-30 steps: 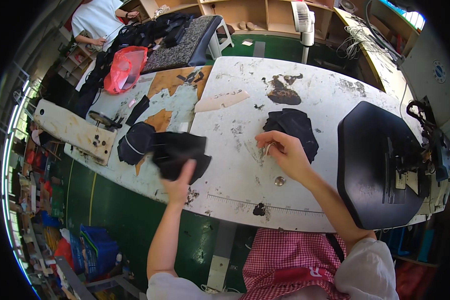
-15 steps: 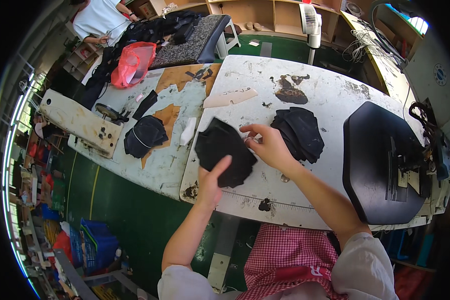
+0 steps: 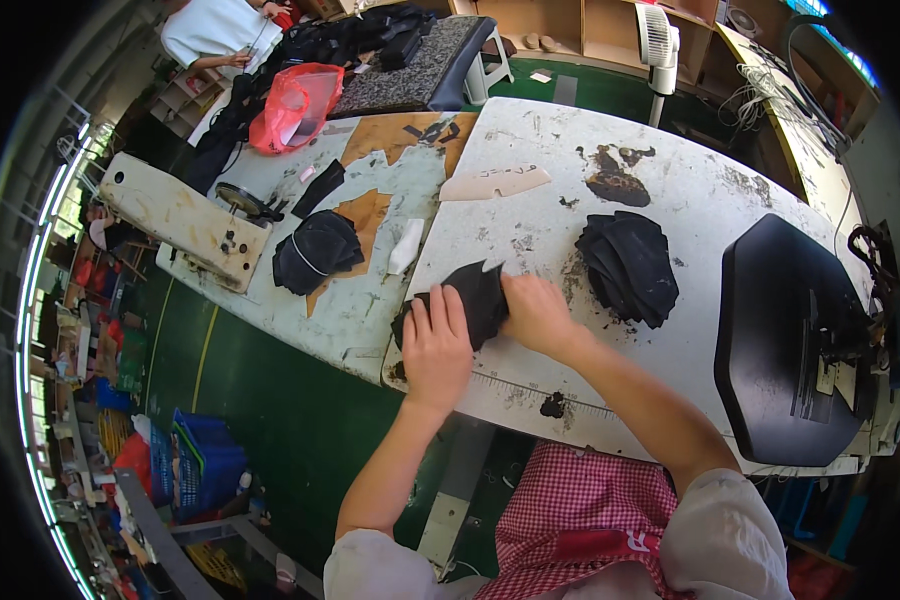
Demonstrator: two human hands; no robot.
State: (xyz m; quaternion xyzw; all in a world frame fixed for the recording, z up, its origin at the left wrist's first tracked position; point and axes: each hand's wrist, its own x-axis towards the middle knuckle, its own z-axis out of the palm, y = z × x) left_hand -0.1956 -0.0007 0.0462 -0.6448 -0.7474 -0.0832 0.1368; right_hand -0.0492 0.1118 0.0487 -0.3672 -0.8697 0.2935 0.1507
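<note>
Near the left corner of the white table, a stack of black cut pieces (image 3: 483, 302), like fabric or thin leather, is held between my two hands. My left hand (image 3: 437, 350) lies over its near left part, fingers extended across the top and thumb hidden. My right hand (image 3: 540, 315) grips the right edge; its fingertips are partly hidden behind the pieces. Pointed corners of the upper pieces stick up between the hands. To the right lies another black stack (image 3: 627, 268), fanned out and untouched. A third black bundle (image 3: 317, 252), with a pale band around it, rests on the left table.
A cream template (image 3: 495, 183) and a white piece (image 3: 405, 247) lie beyond my hands. A black machine head or panel (image 3: 785, 340) stands at right, a beige machine arm (image 3: 185, 220) at left. Behind are a red plastic bag (image 3: 295, 108), a fan (image 3: 657, 50) and another person (image 3: 220, 35).
The stack has come down and turned, lying lower between my hands. My left hand has shifted from its near edge to over its top. My right hand moved onto its edge; the pale band is no longer visible.
</note>
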